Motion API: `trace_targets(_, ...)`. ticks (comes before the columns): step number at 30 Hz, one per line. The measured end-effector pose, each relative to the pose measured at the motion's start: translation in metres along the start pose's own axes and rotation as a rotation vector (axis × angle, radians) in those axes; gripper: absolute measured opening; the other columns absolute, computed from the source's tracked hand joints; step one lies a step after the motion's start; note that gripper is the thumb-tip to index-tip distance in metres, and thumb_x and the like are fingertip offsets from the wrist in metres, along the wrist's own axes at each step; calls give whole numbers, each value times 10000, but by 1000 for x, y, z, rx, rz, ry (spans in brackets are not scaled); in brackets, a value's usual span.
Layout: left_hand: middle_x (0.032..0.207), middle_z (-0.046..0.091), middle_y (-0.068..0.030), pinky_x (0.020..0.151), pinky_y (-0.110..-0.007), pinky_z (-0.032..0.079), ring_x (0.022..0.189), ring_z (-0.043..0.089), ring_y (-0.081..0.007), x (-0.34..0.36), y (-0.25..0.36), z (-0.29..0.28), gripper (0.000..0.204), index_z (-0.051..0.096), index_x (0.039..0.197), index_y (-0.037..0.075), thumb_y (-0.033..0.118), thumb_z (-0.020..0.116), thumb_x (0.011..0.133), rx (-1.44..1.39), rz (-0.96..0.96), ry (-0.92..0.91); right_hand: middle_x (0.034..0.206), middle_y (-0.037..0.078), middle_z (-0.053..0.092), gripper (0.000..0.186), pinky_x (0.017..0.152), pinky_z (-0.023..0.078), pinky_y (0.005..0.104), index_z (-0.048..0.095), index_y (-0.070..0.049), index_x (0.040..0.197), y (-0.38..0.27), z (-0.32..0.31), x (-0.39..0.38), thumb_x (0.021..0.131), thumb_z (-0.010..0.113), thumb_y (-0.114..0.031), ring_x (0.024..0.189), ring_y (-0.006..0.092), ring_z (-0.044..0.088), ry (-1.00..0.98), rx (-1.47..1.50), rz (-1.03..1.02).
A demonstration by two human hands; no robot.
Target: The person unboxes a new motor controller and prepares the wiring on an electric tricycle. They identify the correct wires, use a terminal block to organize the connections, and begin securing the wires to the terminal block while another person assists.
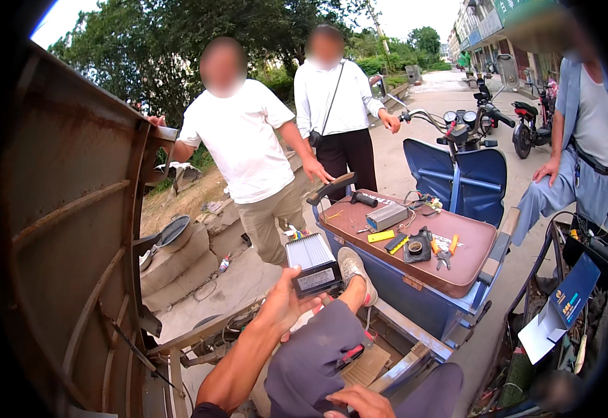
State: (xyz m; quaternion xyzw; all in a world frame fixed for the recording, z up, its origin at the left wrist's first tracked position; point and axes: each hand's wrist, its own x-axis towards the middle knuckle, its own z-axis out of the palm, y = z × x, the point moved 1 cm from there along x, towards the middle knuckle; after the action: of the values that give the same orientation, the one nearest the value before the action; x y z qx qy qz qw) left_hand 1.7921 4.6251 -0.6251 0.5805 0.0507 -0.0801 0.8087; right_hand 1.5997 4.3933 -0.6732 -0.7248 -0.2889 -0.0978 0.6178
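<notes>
My left hand (284,303) grips a motor controller (309,261), a silver finned box with a black end and a pale label. Coloured wires come off its far end. It is held up in front of my raised knee. My right hand (361,402) rests low on my grey trousers at the bottom edge, fingers partly apart, with no object visible in it. Ahead, a brown seat (415,240) of a blue three-wheeler carries a second silver controller (387,217), a yellow box (380,237), orange-handled pliers (445,256) and a black part with a round opening (416,246).
A rusty raised panel (74,230) stands at the left, one person's hand on its edge. Two people in white tops stand beyond the seat; another person (582,125) is at the right. An opened blue-and-white box (562,306) lies on a cluttered cart. Below me is an open metal frame (408,366).
</notes>
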Motion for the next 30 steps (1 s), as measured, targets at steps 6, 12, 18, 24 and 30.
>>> trace_targets(6, 1165, 663, -181, 794, -369, 595, 944, 693, -295, 15, 3, 11, 490, 478, 1322, -5, 338, 501, 973, 99, -43, -145, 1010, 110, 668, 303, 788, 506, 306, 638, -11, 1147, 37, -22, 14, 864, 710, -92, 889, 205, 655, 282, 115, 218)
trace_targets(12, 1242, 609, -138, 901, -454, 557, 1098, 627, -239, 22, -23, 16, 545, 437, 1375, -17, 179, 598, 893, 384, -66, -390, 1299, 203, 557, 681, 915, 513, 360, 375, 19, 1427, 104, -52, 57, 906, 709, -264, 1102, 256, 619, 449, 494, 389)
trace_targets(18, 1293, 558, -140, 990, -319, 477, 1144, 586, -181, 14, -63, 3, 721, 310, 1443, -40, 199, 714, 896, 383, -94, -659, 1468, 232, 385, 948, 1043, 439, 415, 135, -10, 1544, 141, -56, 105, 886, 738, -330, 1251, 274, 521, 487, 864, 350)
trace_targets(24, 1208, 604, -185, 973, -378, 482, 1141, 605, -284, 20, -88, 7, 664, 396, 1378, -33, 321, 718, 918, 870, -143, -911, 1242, 127, 571, 779, 1018, 422, 336, 378, 29, 1418, 151, -42, 86, 818, 811, -213, 1155, 187, 545, 647, 675, 349)
trace_targets(30, 1277, 608, -142, 972, -356, 484, 1123, 616, -220, 26, -66, 22, 467, 541, 1338, -13, 278, 630, 983, 747, 55, -635, 1229, 121, 581, 747, 1007, 428, 323, 424, 23, 1382, 152, -27, 49, 792, 832, -187, 1144, 183, 553, 598, 587, 481)
